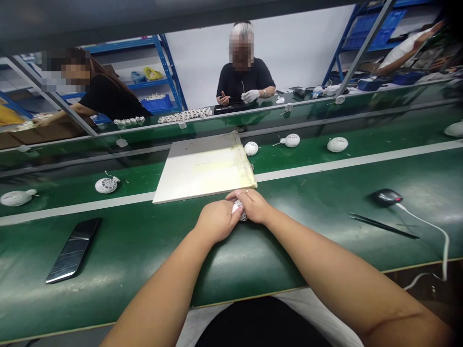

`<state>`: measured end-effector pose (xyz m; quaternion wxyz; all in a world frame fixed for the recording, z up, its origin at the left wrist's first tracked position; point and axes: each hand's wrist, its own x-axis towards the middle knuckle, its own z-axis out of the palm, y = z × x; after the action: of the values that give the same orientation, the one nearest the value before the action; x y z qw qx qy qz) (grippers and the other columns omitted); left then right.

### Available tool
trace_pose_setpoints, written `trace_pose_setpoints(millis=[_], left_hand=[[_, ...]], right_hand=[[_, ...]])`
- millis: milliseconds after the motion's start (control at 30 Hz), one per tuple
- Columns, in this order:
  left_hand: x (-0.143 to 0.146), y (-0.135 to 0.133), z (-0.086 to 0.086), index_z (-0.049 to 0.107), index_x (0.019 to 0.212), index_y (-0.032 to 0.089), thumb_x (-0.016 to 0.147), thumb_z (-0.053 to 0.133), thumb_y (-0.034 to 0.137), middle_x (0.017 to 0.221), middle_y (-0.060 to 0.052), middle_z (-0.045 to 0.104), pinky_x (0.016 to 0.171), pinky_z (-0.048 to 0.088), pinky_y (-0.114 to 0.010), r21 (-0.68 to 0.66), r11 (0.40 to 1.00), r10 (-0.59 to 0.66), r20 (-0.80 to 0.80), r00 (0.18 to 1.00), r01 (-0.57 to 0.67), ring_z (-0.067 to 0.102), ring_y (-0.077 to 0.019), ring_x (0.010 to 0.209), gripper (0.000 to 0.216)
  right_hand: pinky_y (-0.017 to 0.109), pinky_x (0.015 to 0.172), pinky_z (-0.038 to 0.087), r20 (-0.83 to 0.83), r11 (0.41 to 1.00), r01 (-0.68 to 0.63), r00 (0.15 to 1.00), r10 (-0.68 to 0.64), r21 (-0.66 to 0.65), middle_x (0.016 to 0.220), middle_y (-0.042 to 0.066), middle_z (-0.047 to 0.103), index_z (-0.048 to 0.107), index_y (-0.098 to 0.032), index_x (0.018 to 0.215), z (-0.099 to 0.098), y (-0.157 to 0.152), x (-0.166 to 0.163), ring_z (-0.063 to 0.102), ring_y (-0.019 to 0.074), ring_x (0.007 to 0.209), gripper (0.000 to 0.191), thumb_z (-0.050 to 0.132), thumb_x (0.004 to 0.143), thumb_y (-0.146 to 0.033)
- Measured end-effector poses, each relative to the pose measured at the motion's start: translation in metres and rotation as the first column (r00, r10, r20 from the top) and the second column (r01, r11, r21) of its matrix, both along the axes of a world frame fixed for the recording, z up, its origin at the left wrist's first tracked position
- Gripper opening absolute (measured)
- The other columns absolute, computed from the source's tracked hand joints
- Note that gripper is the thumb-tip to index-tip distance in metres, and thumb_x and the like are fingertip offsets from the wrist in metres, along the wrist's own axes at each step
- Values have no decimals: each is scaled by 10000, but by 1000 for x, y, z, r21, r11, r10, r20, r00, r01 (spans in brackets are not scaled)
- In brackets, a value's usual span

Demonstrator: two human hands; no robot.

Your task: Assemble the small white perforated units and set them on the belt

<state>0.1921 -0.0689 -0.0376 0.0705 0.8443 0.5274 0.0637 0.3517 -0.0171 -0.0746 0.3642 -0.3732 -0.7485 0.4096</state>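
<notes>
Between my two hands, just in front of the pale board (195, 171), is a small white rounded housing (237, 207), mostly covered by my fingers. My left hand (216, 220) is closed around its left side, thumb pressed against it. From the other side my right hand (255, 205) wraps it, the fingertips of both hands meeting over the top. Similar white egg-shaped housings with slotted grilles and thin wires lie behind on the green surface: one housing (251, 148) beside the board, another housing (292, 140) farther right, and a housing (107, 185) to the left.
A dark phone (74, 250) lies at left. Black tweezers (383, 225) and a black mouse-like device (387, 196) with a white cable are at right. A co-worker (246, 79) sits opposite, another person (108, 94) leans over boxes at left. A slanted metal post (365, 50) stands at right.
</notes>
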Motion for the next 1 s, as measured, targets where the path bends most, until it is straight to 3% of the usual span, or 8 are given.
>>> trace_pose_setpoints(millis=[267,400,567,633,733,833,900,1000], left_hand=[[4,-1,-5,706,914,135,998,313,419,863,-160,717,704,466,-356,21,1000,-1,9,1000,0,678,-292,796,492],[-1,7,-10,632,716,172,984,339,471,731,-103,661,656,426,-321,-82,996,55,355,933,-27,614,-232,686,497],[-4,17,-20,325,566,230,926,393,633,454,47,308,422,242,-250,-622,776,571,765,298,109,300,-104,378,545],[-5,16,-21,288,565,236,902,364,717,446,61,267,407,214,-242,-687,685,656,726,206,242,274,-94,363,592],[-12,12,-16,400,603,221,843,117,851,495,15,379,463,324,-268,-565,807,496,806,323,170,399,-132,439,731],[-22,9,-7,573,832,182,794,147,895,792,-86,597,660,435,-332,-67,997,81,755,650,-47,550,-206,707,832],[-26,9,-2,607,951,175,849,277,832,954,-113,634,761,426,-351,155,988,-84,537,839,0,566,-240,849,742],[-24,9,-1,617,855,178,971,286,651,860,-94,650,711,383,-332,141,989,-81,320,944,37,571,-234,800,588]], right_hand=[[316,783,501,107,994,95,989,-101,57,810,45,742,735,-174,921,8,-7,-3,680,187,774,429,359,1011,-359],[349,844,514,22,995,97,995,-96,-18,872,64,741,702,-173,1060,10,-4,-1,689,207,853,507,288,1031,-464],[416,991,476,-111,983,56,993,-37,175,1254,140,659,502,-152,1391,13,-7,7,636,256,1115,672,356,965,-650],[430,1006,463,-98,962,113,991,-91,249,1212,137,677,604,-157,1275,13,-8,7,631,274,1107,648,411,935,-674],[397,853,537,-228,965,262,940,-255,1,949,102,730,707,-169,945,14,-6,3,679,249,904,650,315,952,-687],[363,585,550,-336,891,188,878,-341,-413,733,95,702,691,-159,849,14,-2,-2,660,227,648,719,256,935,-725],[355,475,519,-356,815,56,881,-312,-577,669,99,687,688,-145,893,13,-1,-5,627,223,546,744,251,920,-746],[363,538,558,-388,824,29,872,-298,-566,747,126,719,675,-132,971,13,-4,-6,669,234,618,775,243,906,-772]])
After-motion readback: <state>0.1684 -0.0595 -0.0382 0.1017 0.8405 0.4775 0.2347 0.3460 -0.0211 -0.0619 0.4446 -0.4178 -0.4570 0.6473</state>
